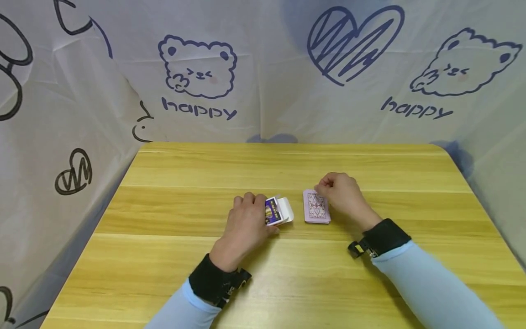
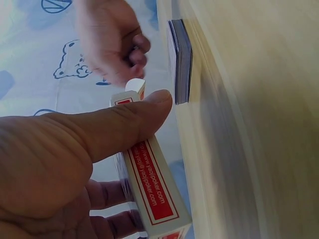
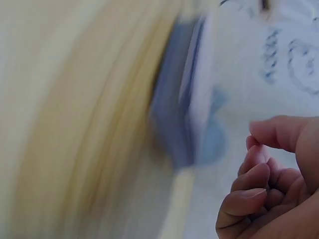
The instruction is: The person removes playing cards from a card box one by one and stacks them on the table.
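In the head view my left hand (image 1: 245, 218) grips a playing card box (image 1: 272, 211), its white end flap raised on the right. Close up in the left wrist view, the thumb lies across the box's narrow side, which is white with a red printed panel (image 2: 153, 184); fingers support it from behind. A squared deck of playing cards (image 1: 317, 207) lies on the table, patterned back up, just right of the box. Over the deck's upper right corner is my right hand (image 1: 343, 194). Its fingers are curled, thumb against the index finger, with nothing visible between them in the right wrist view.
The wood-grain table (image 1: 197, 274) extends around both hands. Behind it hangs a pale cloth (image 1: 271, 91) with drawn bears and hearts, and more cloth borders the left and right sides. Black bands with small cameras (image 1: 236, 285) circle both wrists.
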Available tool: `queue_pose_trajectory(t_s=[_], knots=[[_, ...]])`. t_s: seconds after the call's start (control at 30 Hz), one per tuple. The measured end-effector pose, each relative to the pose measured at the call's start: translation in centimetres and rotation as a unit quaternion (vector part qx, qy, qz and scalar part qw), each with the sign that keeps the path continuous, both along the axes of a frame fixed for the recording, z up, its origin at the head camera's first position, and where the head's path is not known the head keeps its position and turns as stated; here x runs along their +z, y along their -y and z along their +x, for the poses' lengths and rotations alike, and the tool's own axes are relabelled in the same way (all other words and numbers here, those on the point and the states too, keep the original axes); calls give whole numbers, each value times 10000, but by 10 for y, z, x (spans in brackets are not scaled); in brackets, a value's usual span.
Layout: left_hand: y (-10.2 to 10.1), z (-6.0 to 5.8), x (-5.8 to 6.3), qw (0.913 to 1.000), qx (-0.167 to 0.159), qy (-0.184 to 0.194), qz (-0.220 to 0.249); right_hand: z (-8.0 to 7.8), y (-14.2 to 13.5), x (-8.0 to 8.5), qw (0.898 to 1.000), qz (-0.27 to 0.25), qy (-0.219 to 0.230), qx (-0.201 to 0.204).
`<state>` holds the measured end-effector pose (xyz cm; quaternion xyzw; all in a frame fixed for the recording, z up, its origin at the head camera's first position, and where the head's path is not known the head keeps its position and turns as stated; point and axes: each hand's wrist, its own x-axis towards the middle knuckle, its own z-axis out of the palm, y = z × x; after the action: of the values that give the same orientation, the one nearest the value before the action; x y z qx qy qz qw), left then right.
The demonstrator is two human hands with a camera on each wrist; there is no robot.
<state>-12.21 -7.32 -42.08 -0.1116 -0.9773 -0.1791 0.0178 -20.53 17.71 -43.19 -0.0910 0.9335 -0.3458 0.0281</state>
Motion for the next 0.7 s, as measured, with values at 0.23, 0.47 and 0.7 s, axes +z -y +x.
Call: queue_pose_trajectory(t_s=[0.23,0.47,0.7], knots=[[0,-1,-3,9998,-111,-183,-38,35,43,13,9937,-1015,152,453],[0,0,-4,9980,-406,-493,-28,47,64,7,9944,-718,159,762],[-1,0,-4,9958,-639,-659,61,45,64,0,9946,-630,345,746]])
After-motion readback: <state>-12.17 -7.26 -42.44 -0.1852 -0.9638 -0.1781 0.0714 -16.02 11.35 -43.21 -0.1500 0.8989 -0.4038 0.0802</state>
